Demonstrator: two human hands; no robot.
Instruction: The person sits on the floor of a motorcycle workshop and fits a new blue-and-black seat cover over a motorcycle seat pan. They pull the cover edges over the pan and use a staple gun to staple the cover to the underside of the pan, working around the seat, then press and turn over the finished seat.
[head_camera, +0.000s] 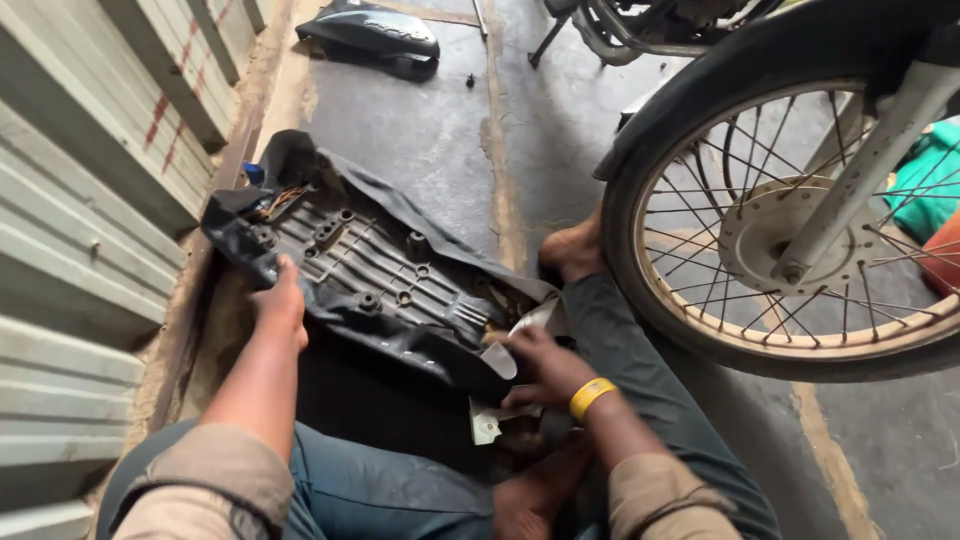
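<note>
Seat (370, 280): upturned on the floor (430, 130) against the person's legs, black cover loose along its near edge, ribbed base bare.
Left hand (282, 305): fingers curled over the seat's left rim, gripping it.
Right hand (540, 365): closed on the cover edge, apparently pulling; fingertips blurred.
Wheel (790, 215): standing just right.

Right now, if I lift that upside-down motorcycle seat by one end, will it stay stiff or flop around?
The seat would probably stay stiff: its ribbed plastic underside looks rigid. The loose black cover at its edge is likely floppy, since it folds where the right hand pulls it. Being long, with the left hand near one end, it may tip.
</note>
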